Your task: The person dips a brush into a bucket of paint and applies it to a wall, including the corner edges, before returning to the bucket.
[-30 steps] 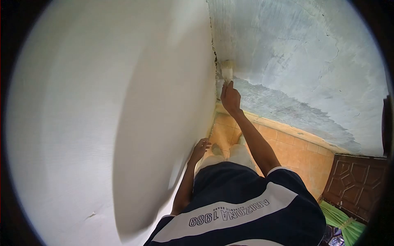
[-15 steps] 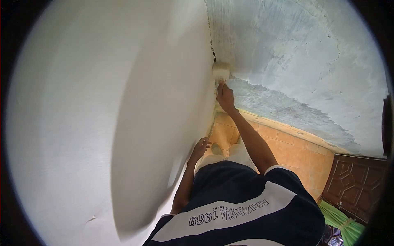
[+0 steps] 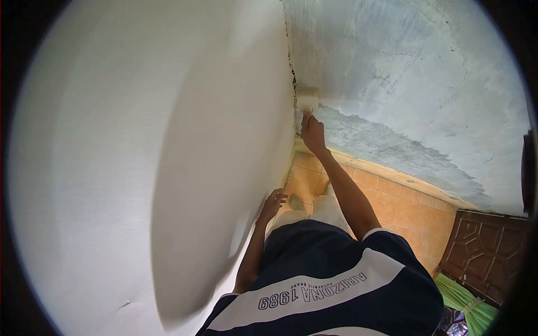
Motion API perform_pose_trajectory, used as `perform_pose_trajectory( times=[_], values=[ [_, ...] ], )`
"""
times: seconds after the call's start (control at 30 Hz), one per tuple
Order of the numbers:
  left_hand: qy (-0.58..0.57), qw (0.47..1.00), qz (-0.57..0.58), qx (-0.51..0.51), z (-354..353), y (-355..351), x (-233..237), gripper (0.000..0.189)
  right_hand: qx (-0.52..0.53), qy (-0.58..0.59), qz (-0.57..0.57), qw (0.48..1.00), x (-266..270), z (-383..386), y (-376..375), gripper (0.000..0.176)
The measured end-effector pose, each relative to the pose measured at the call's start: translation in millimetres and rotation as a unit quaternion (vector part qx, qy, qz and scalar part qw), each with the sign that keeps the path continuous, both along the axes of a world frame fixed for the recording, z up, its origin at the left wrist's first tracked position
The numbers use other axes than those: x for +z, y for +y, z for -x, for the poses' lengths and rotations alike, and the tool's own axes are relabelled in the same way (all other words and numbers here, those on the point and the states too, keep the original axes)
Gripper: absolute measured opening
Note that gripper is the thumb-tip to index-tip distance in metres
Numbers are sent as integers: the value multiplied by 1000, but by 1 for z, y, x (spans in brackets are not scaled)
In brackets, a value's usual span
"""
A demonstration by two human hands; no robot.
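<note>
My right hand (image 3: 312, 134) is wrapped round the handle of a wide, pale brush (image 3: 307, 99). The bristles lie against the grey-blue wall (image 3: 392, 73), just right of the dark, cracked corner line. Darker, rough-edged plaster shows on the wall to the right of the hand. My left hand (image 3: 273, 205) hangs low beside the smooth white wall (image 3: 213, 140), its fingers apart and holding nothing.
Orange floor tiles (image 3: 403, 210) show below the grey-blue wall, with a pale ledge along its foot. At the lower right are a brown panelled door (image 3: 485, 246) and a green curtain (image 3: 468, 302) tied in a bunch.
My right hand and the brush have moved slightly right and down, away from the corner. My left hand has hardly moved.
</note>
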State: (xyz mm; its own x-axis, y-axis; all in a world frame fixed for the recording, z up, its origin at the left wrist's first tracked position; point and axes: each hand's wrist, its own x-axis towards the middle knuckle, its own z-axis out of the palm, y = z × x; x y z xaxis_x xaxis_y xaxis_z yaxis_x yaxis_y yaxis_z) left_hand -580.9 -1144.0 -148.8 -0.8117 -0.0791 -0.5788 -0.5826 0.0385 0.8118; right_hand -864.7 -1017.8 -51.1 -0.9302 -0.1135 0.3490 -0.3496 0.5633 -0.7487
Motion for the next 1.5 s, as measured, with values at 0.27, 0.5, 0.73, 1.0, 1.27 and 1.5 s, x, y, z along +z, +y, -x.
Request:
perform_pose_trajectory(
  times=[0.27, 0.5, 0.73, 1.0, 1.27, 1.5],
  values=[
    [23, 1000, -4, 3, -5, -3, -4, 45, 17, -160, 189, 969, 21, -43, 1, 56],
    [17, 1000, -16, 2, -9, -1, -5, 46, 47, -246, 132, 959, 39, -13, -4, 63],
    [8, 1000, -18, -10, -10, -4, -4, 49, -2, -146, 152, 978, 41, -38, -6, 62],
    [10, 1000, -8, -11, -11, -1, -5, 46, 47, -205, 146, 967, 49, -12, -20, 57],
    [21, 1000, -7, -2, -9, 0, -2, 46, -11, -118, 171, 978, 49, -40, -19, 56],
    [21, 1000, 0, -10, -14, 1, -5, 46, 44, -207, 147, 966, 71, -14, -21, 58]
  ],
)
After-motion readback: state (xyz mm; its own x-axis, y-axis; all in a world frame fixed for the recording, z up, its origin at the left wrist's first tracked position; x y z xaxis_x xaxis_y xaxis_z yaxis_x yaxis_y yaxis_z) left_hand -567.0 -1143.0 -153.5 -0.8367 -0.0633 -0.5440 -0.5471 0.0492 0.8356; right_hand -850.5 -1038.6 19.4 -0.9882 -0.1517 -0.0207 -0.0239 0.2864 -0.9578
